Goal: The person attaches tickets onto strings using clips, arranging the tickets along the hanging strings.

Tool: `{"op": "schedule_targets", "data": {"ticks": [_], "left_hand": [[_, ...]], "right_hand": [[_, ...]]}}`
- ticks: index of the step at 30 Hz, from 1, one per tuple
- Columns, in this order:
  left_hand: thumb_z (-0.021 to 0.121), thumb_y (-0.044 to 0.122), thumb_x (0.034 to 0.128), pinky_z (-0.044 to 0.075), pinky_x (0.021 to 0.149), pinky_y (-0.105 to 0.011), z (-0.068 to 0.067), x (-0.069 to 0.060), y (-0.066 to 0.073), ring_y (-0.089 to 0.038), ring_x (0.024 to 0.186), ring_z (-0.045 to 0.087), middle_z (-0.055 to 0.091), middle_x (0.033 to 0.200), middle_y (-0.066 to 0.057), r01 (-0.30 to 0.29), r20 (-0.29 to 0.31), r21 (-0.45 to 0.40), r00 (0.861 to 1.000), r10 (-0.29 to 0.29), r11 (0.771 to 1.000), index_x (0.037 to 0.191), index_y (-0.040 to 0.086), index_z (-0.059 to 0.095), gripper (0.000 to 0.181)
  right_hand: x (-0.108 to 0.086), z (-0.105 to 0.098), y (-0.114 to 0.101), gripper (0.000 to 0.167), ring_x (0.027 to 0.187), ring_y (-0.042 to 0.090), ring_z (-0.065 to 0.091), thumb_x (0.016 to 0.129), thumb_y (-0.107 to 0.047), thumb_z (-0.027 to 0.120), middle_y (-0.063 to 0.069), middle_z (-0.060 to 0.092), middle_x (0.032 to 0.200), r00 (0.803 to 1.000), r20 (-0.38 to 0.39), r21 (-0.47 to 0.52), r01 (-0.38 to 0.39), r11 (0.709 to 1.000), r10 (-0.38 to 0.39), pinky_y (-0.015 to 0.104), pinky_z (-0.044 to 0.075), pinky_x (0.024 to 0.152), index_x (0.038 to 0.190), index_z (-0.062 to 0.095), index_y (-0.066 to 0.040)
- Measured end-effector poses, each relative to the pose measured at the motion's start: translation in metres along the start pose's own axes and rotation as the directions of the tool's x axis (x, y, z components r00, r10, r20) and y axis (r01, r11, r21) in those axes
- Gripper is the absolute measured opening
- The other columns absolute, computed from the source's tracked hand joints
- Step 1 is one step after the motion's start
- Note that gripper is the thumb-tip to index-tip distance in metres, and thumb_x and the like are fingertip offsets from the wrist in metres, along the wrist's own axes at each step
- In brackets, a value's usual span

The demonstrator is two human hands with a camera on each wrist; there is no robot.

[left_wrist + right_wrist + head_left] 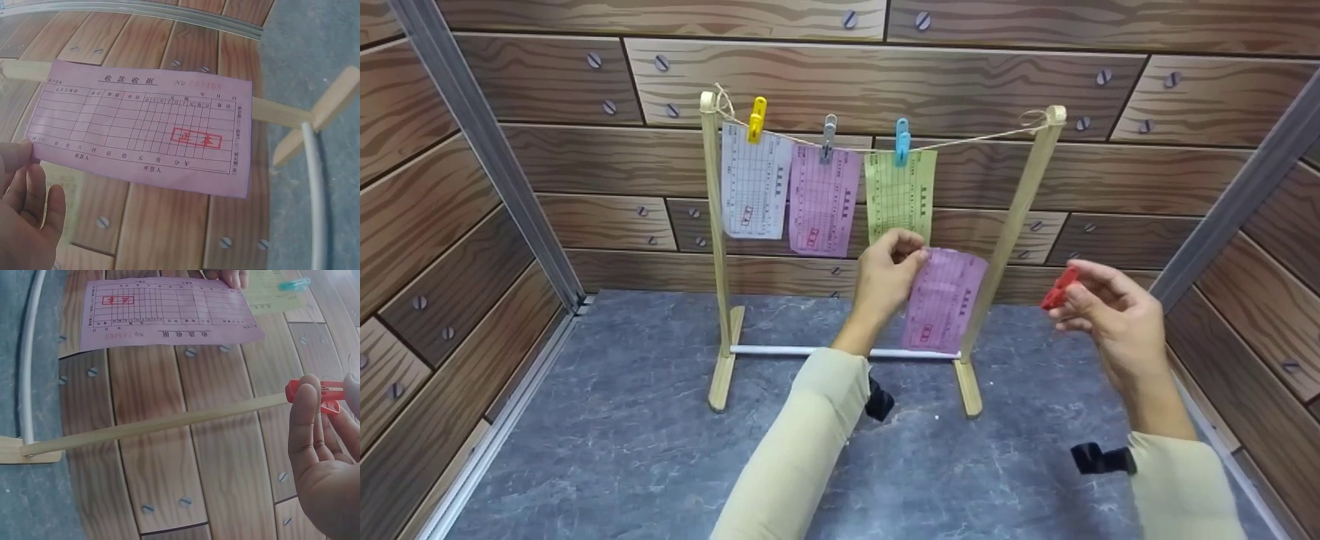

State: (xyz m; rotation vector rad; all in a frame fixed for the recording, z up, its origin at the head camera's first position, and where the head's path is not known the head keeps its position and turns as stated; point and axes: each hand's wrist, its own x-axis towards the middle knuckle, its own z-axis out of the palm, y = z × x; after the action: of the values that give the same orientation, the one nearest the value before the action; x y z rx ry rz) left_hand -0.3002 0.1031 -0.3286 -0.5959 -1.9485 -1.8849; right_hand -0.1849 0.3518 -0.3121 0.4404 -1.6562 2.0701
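My left hand [887, 274] pinches a pink receipt slip [945, 304] by its upper left corner, below the line and in front of the right post. In the left wrist view the printed slip [140, 126] lies flat, with a red stamp box on it. Off to the right, outside the post, my right hand [1121, 319] holds a red clothespin [1061, 288] between thumb and fingers. On the line hang a white slip [755, 184], another pink slip [823, 199] and a green slip [901, 191], the green one partly hidden by my left hand.
A yellow clothespin [757, 120], a grey clothespin [829, 139] and a blue clothespin [902, 142] grip the hanging slips. The string [982, 138] sags between two wooden posts, joined low down by a white rod [780, 350]. Wood-patterned walls surround the grey surface [622, 420].
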Motion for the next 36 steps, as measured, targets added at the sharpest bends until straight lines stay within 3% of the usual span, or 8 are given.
{"op": "schedule_targets", "data": {"ticks": [8, 17, 26, 32, 36], "left_hand": [[0.074, 0.0, 0.0886, 0.047, 0.069, -0.02, 0.001, 0.014, 0.019, -0.006, 0.073, 0.056, 0.068, 0.083, 0.001, -0.033, -0.035, 0.035, 0.999, 0.034, 0.999, 0.094, 0.003, 0.071, 0.007], [0.074, 0.0, 0.089, 0.045, 0.068, -0.02, 0.005, 0.027, 0.037, -0.004, 0.072, 0.053, 0.064, 0.08, 0.002, -0.07, -0.054, 0.038, 0.996, 0.072, 0.997, 0.091, 0.003, 0.069, 0.006], [0.074, 0.001, 0.0888, 0.048, 0.065, -0.02, 0.008, 0.042, 0.052, -0.006, 0.069, 0.055, 0.065, 0.079, 0.0, -0.063, -0.101, 0.003, 0.993, 0.063, 0.998, 0.092, 0.001, 0.07, 0.006], [0.075, 0.003, 0.0889, 0.048, 0.067, -0.021, 0.014, 0.052, 0.064, -0.007, 0.071, 0.057, 0.066, 0.08, 0.001, -0.037, -0.156, -0.029, 0.987, 0.032, 0.999, 0.092, 0.003, 0.07, 0.006], [0.074, 0.001, 0.089, 0.048, 0.069, -0.019, 0.018, 0.057, 0.071, -0.006, 0.073, 0.058, 0.07, 0.086, -0.004, -0.061, -0.199, -0.04, 0.979, 0.052, 0.997, 0.092, 0.003, 0.069, 0.006]], "right_hand": [[0.018, 0.016, -0.019, 0.031, 0.066, 0.024, 0.07, 0.096, 0.013, 0.058, 0.019, 0.068, 0.087, 0.997, 0.057, -0.033, 0.045, 0.998, -0.043, 0.031, 0.058, 0.057, 0.127, 0.058, 0.016], [0.039, 0.04, -0.04, 0.028, 0.066, 0.023, 0.07, 0.095, 0.01, 0.062, 0.019, 0.067, 0.088, 0.997, 0.06, -0.108, 0.059, 0.992, -0.053, 0.031, 0.057, 0.057, 0.122, 0.063, 0.011], [0.057, 0.063, -0.053, 0.029, 0.064, 0.025, 0.07, 0.092, 0.012, 0.064, 0.023, 0.067, 0.091, 0.989, 0.123, -0.1, 0.101, 0.99, -0.088, 0.033, 0.058, 0.055, 0.12, 0.061, 0.013], [0.067, 0.076, -0.062, 0.029, 0.064, 0.023, 0.07, 0.091, 0.011, 0.067, 0.021, 0.068, 0.097, 0.985, 0.138, -0.182, 0.124, 0.975, -0.1, 0.032, 0.057, 0.055, 0.119, 0.062, 0.011], [0.075, 0.083, -0.071, 0.029, 0.062, 0.021, 0.069, 0.09, 0.012, 0.068, 0.018, 0.069, 0.098, 0.986, 0.129, -0.198, 0.129, 0.972, -0.104, 0.031, 0.057, 0.055, 0.118, 0.064, 0.009]]}}
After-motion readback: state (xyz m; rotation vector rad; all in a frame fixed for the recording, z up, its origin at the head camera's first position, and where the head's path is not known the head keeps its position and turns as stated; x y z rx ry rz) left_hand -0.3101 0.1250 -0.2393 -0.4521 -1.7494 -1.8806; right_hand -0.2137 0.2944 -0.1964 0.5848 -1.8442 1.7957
